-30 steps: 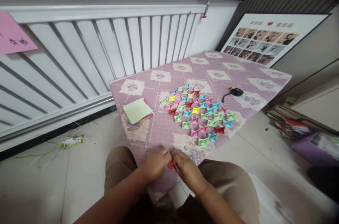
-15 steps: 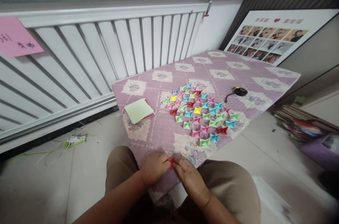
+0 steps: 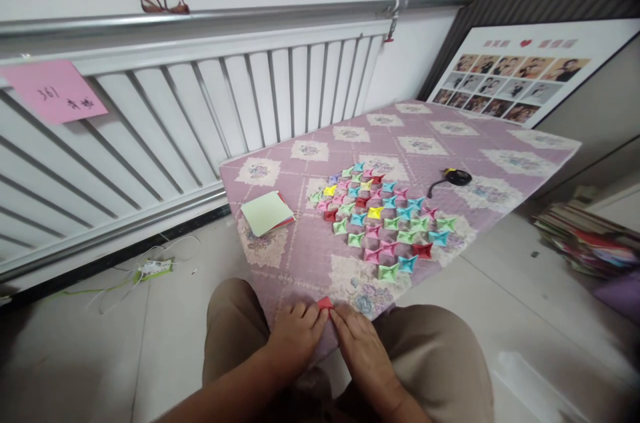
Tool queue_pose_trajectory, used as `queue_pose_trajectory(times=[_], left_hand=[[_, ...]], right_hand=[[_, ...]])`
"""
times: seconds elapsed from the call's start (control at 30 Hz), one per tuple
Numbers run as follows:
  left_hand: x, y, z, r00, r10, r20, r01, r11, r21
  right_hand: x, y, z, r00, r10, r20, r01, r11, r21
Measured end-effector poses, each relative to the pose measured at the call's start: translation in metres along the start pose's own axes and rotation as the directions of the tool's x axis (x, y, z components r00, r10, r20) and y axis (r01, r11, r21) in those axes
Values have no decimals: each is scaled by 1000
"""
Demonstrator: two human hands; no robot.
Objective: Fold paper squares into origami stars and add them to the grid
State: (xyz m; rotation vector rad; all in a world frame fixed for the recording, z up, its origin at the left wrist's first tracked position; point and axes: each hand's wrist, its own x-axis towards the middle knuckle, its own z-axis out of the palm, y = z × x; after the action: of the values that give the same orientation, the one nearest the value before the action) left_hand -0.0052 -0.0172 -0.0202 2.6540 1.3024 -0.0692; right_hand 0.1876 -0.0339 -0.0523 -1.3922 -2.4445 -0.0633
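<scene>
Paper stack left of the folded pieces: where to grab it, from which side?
Right-hand edge of the paper stack, likely, with the grip coming in low from the right. It lies flat on the tablecloth, so pinch top to bottom; lower sheets fan out past the top one on that side, which should give something to catch.

A purple patterned cloth (image 3: 383,144) covers the table (image 3: 296,264), stretching away ahead of the fingers (image 3: 346,321). Red paper (image 3: 325,303) lies right at the fingers. Ahead-left of them sits a paper stack (image 3: 267,212); ahead-right, slanting rows of coloured folds (image 3: 375,213); farther right, a black gadget (image 3: 459,177).
</scene>
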Motion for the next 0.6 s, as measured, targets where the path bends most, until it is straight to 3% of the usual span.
queue_pose_trajectory(times=[0.2,0.6], left_hand=[[0,6,2,999,-44,-22,44,999,21],[-2,12,0,997,-81,-19,82,993,81]], right_hand=[[2,0,-3,1000,5,5,-5,999,-33],[2,-3,-4,978,205,26,-207,967,148]])
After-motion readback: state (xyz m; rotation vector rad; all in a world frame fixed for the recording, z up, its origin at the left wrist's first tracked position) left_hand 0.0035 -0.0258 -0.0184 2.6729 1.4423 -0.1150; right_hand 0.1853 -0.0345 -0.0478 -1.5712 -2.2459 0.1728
